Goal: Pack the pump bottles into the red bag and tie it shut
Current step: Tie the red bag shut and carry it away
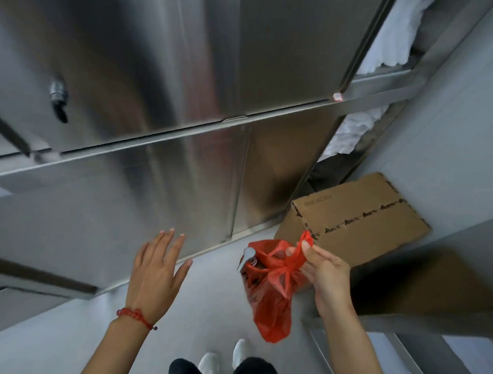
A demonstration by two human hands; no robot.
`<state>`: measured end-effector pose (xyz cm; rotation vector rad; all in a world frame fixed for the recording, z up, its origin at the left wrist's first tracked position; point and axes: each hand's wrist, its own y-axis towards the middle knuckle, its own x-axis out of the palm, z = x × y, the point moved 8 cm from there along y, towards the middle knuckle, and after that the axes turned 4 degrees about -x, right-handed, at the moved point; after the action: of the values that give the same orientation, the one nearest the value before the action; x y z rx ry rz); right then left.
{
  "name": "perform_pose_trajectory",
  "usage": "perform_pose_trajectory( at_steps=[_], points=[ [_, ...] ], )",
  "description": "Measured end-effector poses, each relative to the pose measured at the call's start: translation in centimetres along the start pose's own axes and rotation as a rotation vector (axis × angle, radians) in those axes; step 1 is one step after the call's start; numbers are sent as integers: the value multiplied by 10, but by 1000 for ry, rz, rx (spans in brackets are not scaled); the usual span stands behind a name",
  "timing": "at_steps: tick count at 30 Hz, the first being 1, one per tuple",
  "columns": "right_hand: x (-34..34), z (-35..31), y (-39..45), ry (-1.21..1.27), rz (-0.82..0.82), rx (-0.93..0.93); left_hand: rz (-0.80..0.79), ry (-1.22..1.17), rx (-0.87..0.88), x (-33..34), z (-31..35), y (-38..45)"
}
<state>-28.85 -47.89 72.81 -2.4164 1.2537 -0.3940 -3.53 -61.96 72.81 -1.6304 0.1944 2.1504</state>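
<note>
The red bag [272, 294] hangs in the air at centre right, knotted near its top. My right hand [324, 276] pinches one of its red handle ends between thumb and fingers. A grey pump head [247, 258] of a bottle sticks out of the bag's upper left side; the bottles themselves show only as dark shapes through the plastic. My left hand [155, 270] is spread open, palm down, apart from the bag on its left, holding nothing. A red string bracelet sits on that wrist.
Stainless steel cabinet doors [159, 100] fill the view ahead. A flattened cardboard box [359, 216] leans at the right behind the bag. White cloth [390, 43] is stuffed in shelves at the upper right. My white shoes [225, 359] stand on the grey floor below.
</note>
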Motion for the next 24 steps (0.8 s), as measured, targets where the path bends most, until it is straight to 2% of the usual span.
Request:
perform_pose_trajectory(
  at_steps=[10,12,14,18,24],
  points=[
    [60,37,-47,-245,-296,18,120,-11,-374,-16,-78,-120],
    [93,56,-85,-301,-500,50,207,-44,-563,-13,-101,-186],
    [94,58,-81,-261,-500,75,150,-60,-571,-6,-98,-194],
    [130,82,-126,-272,-669,129,184,-56,-746,-8,-122,-261],
    [190,130,-203,-428,-915,152,257,-106,-989,-8,-173,-365]
  ],
)
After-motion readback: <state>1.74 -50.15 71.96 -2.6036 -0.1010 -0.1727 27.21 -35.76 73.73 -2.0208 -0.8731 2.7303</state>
